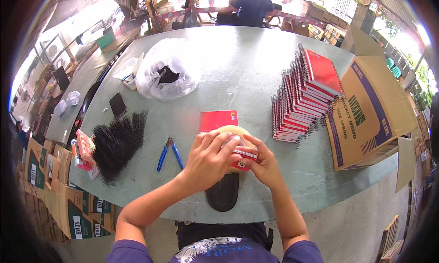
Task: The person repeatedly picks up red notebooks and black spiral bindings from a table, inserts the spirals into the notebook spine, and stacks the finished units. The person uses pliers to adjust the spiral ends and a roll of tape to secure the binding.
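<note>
My left hand [206, 154] and my right hand [261, 164] are together at the near middle of the table, both closed on a small red notebook [245, 153] whose edge shows a row of punched holes. Fingers of the left hand cover much of it. Beneath and behind the hands is a round tan disc [242, 133], partly hidden, with a dark rounded base [222, 194] reaching toward me. Just beyond lies a flat red notebook cover [215, 119]. Left of my hands rest blue-handled pliers [169, 153], their jaws pointing away from me.
Black spiral coils [118, 146] lie heaped at the left, beside red-and-white packs [83, 151] and a dark flat object [118, 104]. A plastic bag [183, 82] stands farther back. At the right, a tall stack of spiral-bound red notebooks [304, 96] leans near an open cardboard box [366, 121].
</note>
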The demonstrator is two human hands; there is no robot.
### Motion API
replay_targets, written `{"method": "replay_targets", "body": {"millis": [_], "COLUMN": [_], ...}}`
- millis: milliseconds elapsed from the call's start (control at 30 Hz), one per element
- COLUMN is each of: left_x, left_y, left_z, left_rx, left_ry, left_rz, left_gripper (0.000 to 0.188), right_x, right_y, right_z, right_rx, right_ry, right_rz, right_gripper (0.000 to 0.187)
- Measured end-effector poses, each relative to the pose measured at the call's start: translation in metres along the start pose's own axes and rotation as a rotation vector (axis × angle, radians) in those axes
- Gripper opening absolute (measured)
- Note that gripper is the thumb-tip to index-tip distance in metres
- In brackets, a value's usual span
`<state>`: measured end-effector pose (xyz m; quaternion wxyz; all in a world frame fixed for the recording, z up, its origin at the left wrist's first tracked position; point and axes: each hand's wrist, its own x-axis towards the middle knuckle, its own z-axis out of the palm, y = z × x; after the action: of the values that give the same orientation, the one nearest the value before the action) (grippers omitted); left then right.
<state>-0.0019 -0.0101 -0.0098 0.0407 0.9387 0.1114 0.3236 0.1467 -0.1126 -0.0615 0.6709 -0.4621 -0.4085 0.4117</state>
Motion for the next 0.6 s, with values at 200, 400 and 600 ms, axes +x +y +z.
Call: {"method": "replay_targets", "body": {"millis": [200,400,600], "left_x": [0.017,0.020,0.026], "left_y": [0.001,0.007,-0.002], "left_z": [0.012,0.029,0.020], "left_rx": [-0.200,-0.361,-0.513], "left_ry": [-0.192,-0.246,-0.339], "left_rz": [0.002,0.050,0.023], "left_gripper": [0.024,0.025,0.029], "right_x": [-0.017,-0.016,-0.016], "right_y": [0.013,0.019,0.006], "right_z": [-0.020,-0.017,-0.014], "right_rx": [-0.379,-0.362,-0.544], "right_ry": [0.059,0.126,0.119], "right_rz": [0.105,0.026,0.094], "right_gripper": [0.016,0.012,0.011]}}
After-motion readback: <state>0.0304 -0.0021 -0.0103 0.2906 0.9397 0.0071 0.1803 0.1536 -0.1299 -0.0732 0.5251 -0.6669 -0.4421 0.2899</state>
